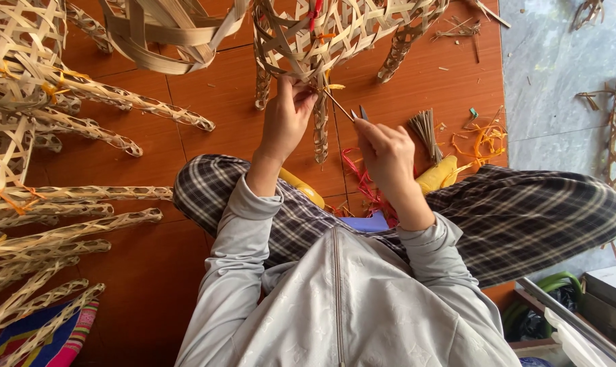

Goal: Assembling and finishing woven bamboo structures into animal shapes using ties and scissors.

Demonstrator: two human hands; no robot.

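Overhead view of a seated person working at the lower edge of a woven bamboo frame (321, 34), which hangs over the red tiled floor (213, 102) directly ahead of both hands. The left hand (287, 115) is the nearer of the two to the frame: its fingertips (306, 92) are pinched shut on the weave at the bottom of the frame, where a small yellow tie shows. From that pinch point a thin bamboo strip (336, 105) runs down and to the right, its long axis oblique, ending at the right hand (386, 153). The right hand lies a little farther from the frame and closer to the person's body; its fingers are curled closed around the strip's lower end and also about a small dark-tipped tool (362, 112), whose kind cannot be told at this size. The two hands are near one another but apart, joined only by the strip. Between the knees of the plaid trousers (525, 211) lie red plastic ties (362, 183); a bundle of short sticks (427, 129) and loose orange ties (484, 139) rest on the floor just to the right of the right hand. Long woven bamboo tubes (70, 224) lie toward the left edge of the floor, well apart from both hands.
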